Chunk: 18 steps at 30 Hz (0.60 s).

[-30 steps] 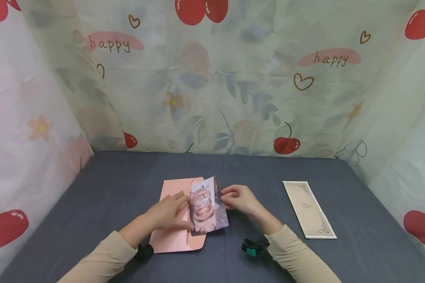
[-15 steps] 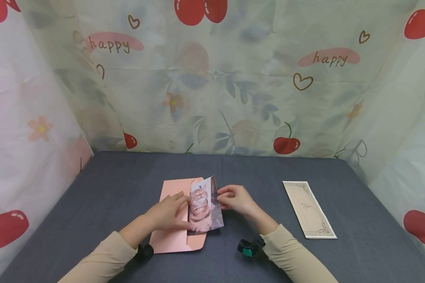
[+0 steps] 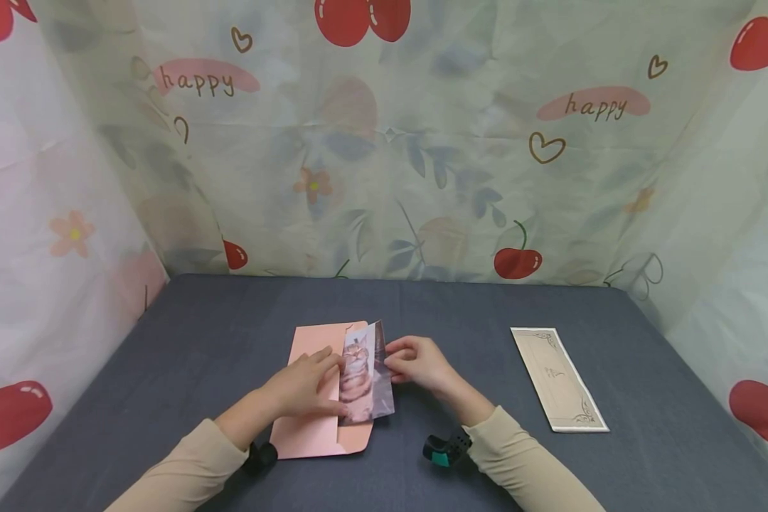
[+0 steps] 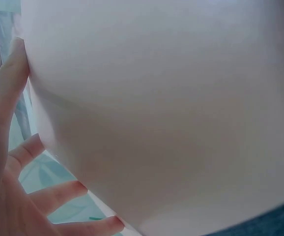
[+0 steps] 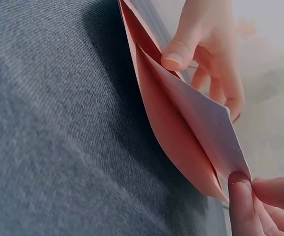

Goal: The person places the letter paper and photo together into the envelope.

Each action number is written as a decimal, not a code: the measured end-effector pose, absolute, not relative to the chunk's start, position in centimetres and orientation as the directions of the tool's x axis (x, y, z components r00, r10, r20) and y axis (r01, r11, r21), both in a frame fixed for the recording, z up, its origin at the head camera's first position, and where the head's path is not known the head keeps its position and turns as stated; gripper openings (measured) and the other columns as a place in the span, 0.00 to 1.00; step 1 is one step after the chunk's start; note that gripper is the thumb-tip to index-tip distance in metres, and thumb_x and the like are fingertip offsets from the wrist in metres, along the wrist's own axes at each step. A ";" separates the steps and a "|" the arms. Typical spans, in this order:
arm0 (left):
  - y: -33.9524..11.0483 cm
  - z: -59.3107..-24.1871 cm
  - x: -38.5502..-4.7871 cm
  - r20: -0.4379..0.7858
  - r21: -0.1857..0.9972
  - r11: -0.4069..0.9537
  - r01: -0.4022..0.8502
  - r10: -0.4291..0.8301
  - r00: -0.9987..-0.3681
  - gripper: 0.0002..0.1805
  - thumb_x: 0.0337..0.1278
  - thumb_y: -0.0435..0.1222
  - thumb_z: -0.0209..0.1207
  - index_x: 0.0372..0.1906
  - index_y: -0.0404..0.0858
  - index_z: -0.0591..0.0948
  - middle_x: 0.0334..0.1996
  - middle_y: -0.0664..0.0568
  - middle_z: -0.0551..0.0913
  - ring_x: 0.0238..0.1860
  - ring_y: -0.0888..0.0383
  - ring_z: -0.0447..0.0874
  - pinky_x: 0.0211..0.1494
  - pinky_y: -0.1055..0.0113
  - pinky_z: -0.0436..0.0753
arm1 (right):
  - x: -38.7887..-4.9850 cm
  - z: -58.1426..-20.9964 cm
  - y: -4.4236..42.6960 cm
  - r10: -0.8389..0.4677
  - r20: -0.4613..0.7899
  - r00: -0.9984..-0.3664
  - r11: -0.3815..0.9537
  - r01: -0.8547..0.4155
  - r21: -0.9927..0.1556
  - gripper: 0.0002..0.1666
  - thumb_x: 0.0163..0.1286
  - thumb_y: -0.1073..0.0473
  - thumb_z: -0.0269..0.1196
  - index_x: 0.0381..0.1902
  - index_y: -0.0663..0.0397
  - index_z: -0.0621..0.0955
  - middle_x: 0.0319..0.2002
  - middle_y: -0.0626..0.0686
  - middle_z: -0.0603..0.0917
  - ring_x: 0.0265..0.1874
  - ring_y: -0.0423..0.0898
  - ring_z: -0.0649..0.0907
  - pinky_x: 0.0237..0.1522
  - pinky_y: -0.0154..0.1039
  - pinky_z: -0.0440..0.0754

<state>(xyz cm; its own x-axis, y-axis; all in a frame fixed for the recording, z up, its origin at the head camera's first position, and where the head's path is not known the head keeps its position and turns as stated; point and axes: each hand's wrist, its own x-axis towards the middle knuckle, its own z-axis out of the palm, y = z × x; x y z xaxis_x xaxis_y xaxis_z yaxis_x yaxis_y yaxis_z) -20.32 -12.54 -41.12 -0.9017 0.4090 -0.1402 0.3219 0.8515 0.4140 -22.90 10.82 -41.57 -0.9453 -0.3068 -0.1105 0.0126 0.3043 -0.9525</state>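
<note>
A pink envelope lies on the table in the head view, its mouth facing right. A photo card with a cat picture has its left part inside that mouth and its right part sticking out. My left hand lies over the envelope, its spread fingertips touching the mouth's edge. The left wrist view shows those fingers along the pale paper edge. My right hand pinches the card's outer edge; in the right wrist view its thumb is on the card, above the envelope's open flap.
A folded beige paper with ornamental corners lies at the right of the dark table. Printed curtains stand behind and at both sides. Black straps are on the wrists.
My right hand has moved left with the photo card, and more of the card is now inside the envelope. The left hand and the envelope have hardly moved.
</note>
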 end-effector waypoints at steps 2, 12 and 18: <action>-12.5 -41.1 -20.3 -0.136 0.415 0.849 0.328 0.414 -0.900 0.36 0.38 0.61 0.66 0.54 0.49 0.71 0.69 0.37 0.61 0.65 0.31 0.62 0.63 0.37 0.65 | -22.8 -41.5 10.7 -0.313 -0.106 -0.944 0.298 0.008 -0.954 0.16 0.62 0.69 0.60 0.48 0.72 0.75 0.37 0.66 0.85 0.23 0.39 0.83 0.33 0.41 0.85; -12.6 -41.2 -20.4 -0.114 0.417 0.842 0.343 0.423 -0.899 0.34 0.37 0.62 0.66 0.51 0.52 0.71 0.68 0.38 0.62 0.63 0.30 0.65 0.57 0.37 0.71 | -22.7 -41.7 9.7 -0.326 -0.109 -0.939 0.293 0.009 -0.956 0.16 0.62 0.69 0.60 0.47 0.72 0.75 0.37 0.66 0.85 0.22 0.38 0.82 0.31 0.39 0.85; -12.6 -41.1 -20.3 -0.103 0.417 0.836 0.357 0.434 -0.895 0.34 0.38 0.61 0.67 0.50 0.50 0.71 0.68 0.37 0.63 0.62 0.29 0.66 0.56 0.36 0.71 | -22.7 -41.7 9.5 -0.317 -0.112 -0.942 0.308 0.010 -0.951 0.16 0.62 0.69 0.61 0.47 0.71 0.76 0.37 0.66 0.85 0.23 0.39 0.83 0.30 0.39 0.85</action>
